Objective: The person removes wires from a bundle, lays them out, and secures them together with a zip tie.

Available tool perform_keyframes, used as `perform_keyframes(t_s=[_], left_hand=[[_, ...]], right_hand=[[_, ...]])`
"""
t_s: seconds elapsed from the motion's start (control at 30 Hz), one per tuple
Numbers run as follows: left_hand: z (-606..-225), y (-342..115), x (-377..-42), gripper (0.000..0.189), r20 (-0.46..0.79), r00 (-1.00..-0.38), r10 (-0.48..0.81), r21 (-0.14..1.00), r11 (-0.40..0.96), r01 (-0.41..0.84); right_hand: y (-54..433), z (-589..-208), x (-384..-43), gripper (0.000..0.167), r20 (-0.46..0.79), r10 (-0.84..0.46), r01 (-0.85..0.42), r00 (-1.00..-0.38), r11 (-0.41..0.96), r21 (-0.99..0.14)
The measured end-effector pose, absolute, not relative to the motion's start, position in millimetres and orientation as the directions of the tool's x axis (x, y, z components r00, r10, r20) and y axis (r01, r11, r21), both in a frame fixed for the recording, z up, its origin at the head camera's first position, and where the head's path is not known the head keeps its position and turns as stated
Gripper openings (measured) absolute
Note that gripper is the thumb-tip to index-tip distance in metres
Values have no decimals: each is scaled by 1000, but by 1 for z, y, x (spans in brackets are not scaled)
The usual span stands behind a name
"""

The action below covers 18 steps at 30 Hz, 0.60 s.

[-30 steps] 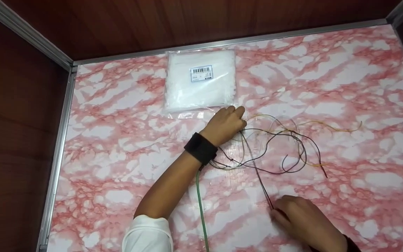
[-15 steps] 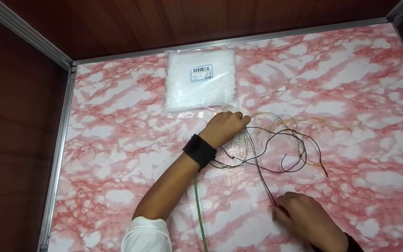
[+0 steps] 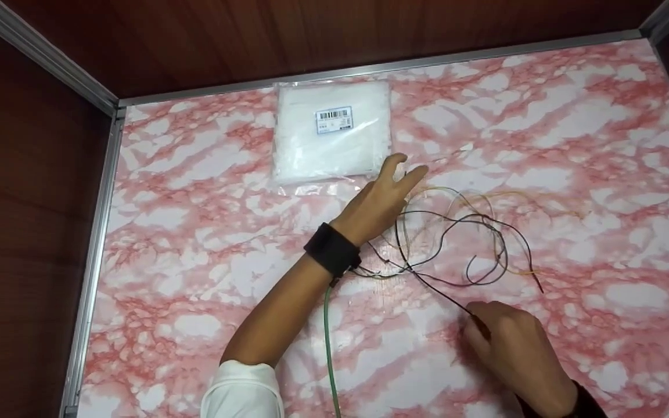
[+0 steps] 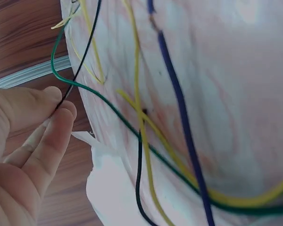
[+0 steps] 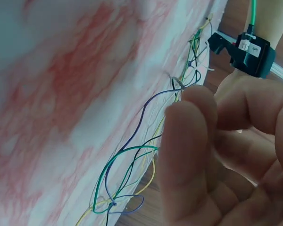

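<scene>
My left hand (image 3: 375, 209) is just below the clear bag, two of its fingers spread in the head view. In the left wrist view, the thumb and a finger of that hand pinch a thin black wire (image 4: 88, 48). From there a black wire (image 3: 436, 288) slants down to my right hand (image 3: 520, 354), which grips it between thumb and curled fingers; its end is hidden. Loose black and yellow wires (image 3: 488, 281) lie in loops between the hands. Green wire (image 5: 125, 149) and purple wire (image 5: 140, 117) show among them in the right wrist view.
A clear bag of white strips (image 3: 334, 154) with a barcode label lies flat at the back. A green cable (image 3: 328, 342) runs from the left wristband (image 3: 333, 249) to the near edge. Brown panels (image 3: 334, 40) stand behind and at the sides of the pink marbled tabletop (image 3: 195, 261).
Two left fingers have spread outward toward the bag. My right hand has moved slightly up and right, and the black wire it holds now runs at a shallower slant.
</scene>
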<state>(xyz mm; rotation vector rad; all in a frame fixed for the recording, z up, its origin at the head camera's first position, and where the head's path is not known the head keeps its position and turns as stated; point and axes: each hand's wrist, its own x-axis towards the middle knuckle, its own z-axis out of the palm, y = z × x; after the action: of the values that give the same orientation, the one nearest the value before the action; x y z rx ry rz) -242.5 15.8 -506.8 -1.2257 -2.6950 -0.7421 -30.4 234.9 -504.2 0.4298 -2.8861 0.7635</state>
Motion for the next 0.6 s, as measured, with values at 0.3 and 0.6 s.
perform_keyframes(t_s=[0.3,0.6], left_hand=[[-497,18,-244,61,248,-744,620,686,429,587],[-497,19,-246,13,330,-723,607,695,362,621]], right_hand=[[237,-500,-47,22,333,-300,-446,-894,682,-580],[235,-480,-76,26,356,-332,-487,-873,614,-621]])
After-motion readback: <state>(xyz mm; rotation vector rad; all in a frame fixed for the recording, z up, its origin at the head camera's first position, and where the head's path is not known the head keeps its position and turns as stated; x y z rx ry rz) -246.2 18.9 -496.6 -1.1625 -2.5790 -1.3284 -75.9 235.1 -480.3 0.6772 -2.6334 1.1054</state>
